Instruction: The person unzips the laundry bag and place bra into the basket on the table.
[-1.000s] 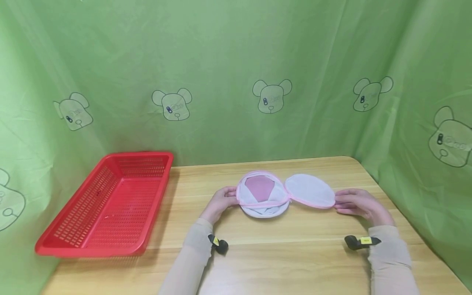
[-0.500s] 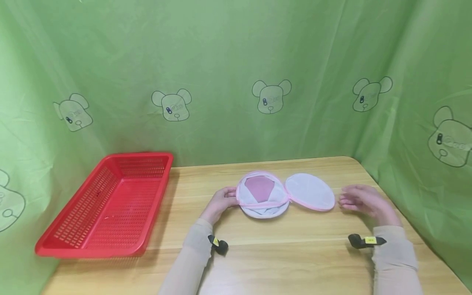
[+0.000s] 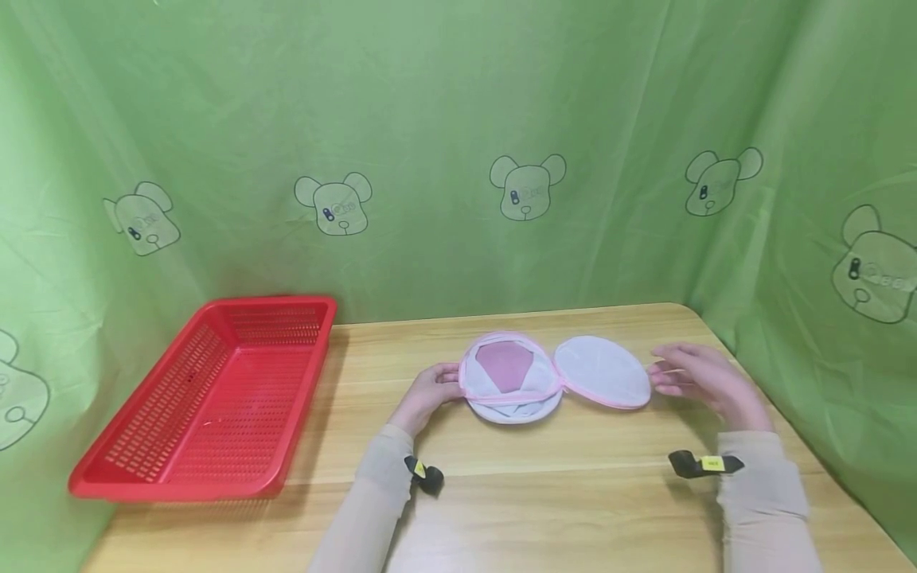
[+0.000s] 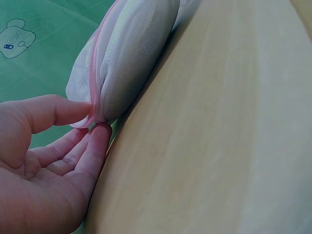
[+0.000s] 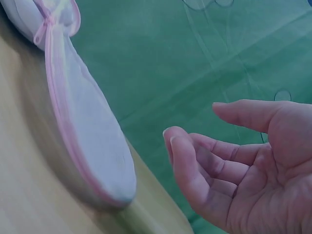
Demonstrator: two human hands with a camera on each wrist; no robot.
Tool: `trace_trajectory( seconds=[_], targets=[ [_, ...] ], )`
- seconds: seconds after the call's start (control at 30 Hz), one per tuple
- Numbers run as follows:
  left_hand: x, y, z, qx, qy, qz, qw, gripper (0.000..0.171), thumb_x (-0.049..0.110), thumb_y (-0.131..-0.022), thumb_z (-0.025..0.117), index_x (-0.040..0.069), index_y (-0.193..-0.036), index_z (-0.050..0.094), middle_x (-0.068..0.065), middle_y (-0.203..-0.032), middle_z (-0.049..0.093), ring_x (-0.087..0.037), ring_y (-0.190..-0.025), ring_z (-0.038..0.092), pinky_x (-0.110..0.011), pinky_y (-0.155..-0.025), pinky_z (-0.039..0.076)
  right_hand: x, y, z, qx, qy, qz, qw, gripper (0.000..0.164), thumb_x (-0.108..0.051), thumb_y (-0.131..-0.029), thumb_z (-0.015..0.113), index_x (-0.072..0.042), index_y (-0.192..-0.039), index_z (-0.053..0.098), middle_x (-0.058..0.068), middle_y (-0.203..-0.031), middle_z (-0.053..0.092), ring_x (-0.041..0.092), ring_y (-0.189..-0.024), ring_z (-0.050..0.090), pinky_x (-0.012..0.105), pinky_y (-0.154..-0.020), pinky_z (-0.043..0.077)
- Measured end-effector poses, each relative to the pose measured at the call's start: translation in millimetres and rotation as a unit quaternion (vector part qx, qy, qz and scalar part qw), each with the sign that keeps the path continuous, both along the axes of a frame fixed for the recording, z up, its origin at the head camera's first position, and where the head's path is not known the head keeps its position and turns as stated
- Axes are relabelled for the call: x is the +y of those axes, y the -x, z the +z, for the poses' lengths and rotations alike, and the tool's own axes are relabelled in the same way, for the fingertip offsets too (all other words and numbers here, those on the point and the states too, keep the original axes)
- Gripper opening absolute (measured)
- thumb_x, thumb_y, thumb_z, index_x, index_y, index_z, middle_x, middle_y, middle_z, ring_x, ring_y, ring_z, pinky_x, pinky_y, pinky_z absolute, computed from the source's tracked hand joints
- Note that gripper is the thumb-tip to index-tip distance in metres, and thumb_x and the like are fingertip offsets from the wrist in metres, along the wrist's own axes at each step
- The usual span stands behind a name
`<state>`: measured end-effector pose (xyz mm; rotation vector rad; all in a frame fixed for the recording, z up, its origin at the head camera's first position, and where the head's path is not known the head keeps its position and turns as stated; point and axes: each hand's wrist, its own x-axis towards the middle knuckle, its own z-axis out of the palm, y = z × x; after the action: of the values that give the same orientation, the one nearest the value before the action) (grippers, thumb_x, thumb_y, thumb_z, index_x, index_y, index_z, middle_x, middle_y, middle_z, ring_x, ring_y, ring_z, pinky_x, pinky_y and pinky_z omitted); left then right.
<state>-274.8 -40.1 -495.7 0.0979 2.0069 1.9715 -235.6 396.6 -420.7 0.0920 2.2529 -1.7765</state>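
Observation:
A round white mesh laundry bag [image 3: 512,407] with pink zipper edging lies on the table, its round lid [image 3: 603,372] folded out to the right. Through the bag's opening shows a smooth mauve patch [image 3: 505,366]. My left hand [image 3: 427,394] pinches the bag's left edge; in the left wrist view the thumb [image 4: 63,111] lies against the pink zipper and the fingertips are at the underside. Just right of the lid is my right hand [image 3: 705,382], fingers loosely bent and holding nothing. In the right wrist view a zipper pull [image 5: 41,35] hangs where lid and bag join.
A red plastic basket [image 3: 275,469] with slotted walls stands on the left of the wooden table [image 3: 559,509]. Green curtain [image 3: 430,95] with printed bear heads surrounds the back and sides.
My right hand has let go of the lid's right edge, drawn away to the right, then come slightly back and up. The left hand and bag have stayed in place.

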Motion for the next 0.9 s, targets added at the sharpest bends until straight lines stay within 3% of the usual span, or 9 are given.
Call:
trace_trajectory(
  seconds=[0.27, 0.47, 0.63, 0.9],
  targets=[
    [0.5, -0.4, 1.9, -0.002, 0.0, 0.0, 1.0, 0.058, 0.001, -0.078, 0.071, -0.002, -0.132, 0.053, -0.018, -0.122, 0.064, -0.013, -0.094, 0.064, -0.029, -0.092, 0.056, -25.9, -2.2, 14.2, 0.017, -0.014, 0.022, 1.0, 0.023, -0.03, -0.102, 0.048, -0.01, -0.113, 0.055, -0.003, -0.089, 0.071, 0.011, -0.084, 0.071, 0.029, -0.078, 0.062],
    [0.0, -1.3, 2.6, -0.001, -0.003, -0.001, 1.0, 0.057, 0.001, -0.078, 0.071, -0.002, -0.132, 0.052, -0.018, -0.122, 0.064, -0.012, -0.093, 0.064, -0.029, -0.092, 0.056, -50.4, -2.1, 20.7, 0.01, -0.04, 0.034, 0.999, 0.044, -0.031, -0.102, 0.05, 0.008, -0.122, 0.052, -0.002, -0.088, 0.071, 0.012, -0.082, 0.071, 0.027, -0.075, 0.061],
    [-0.2, -1.3, 2.0, -0.004, -0.004, 0.0, 1.0, 0.057, 0.001, -0.078, 0.071, -0.002, -0.132, 0.053, -0.017, -0.121, 0.064, -0.012, -0.092, 0.064, -0.028, -0.091, 0.057, -72.2, -0.5, 19.0, -0.006, -0.059, 0.063, 0.996, 0.054, -0.03, -0.102, 0.049, 0.019, -0.122, 0.048, 0.002, -0.086, 0.072, 0.014, -0.08, 0.07, 0.03, -0.075, 0.062],
    [-1.1, -0.8, 0.9, -0.001, -0.008, -0.004, 1.0, 0.057, 0.0, -0.078, 0.07, -0.003, -0.132, 0.052, -0.018, -0.121, 0.064, -0.012, -0.093, 0.064, -0.028, -0.092, 0.056, -98.3, 2.8, 6.2, -0.04, -0.05, 0.105, 0.992, 0.05, -0.029, -0.102, 0.048, 0.019, -0.114, 0.054, 0.009, -0.085, 0.07, 0.016, -0.073, 0.068, 0.031, -0.07, 0.062]
  ],
)
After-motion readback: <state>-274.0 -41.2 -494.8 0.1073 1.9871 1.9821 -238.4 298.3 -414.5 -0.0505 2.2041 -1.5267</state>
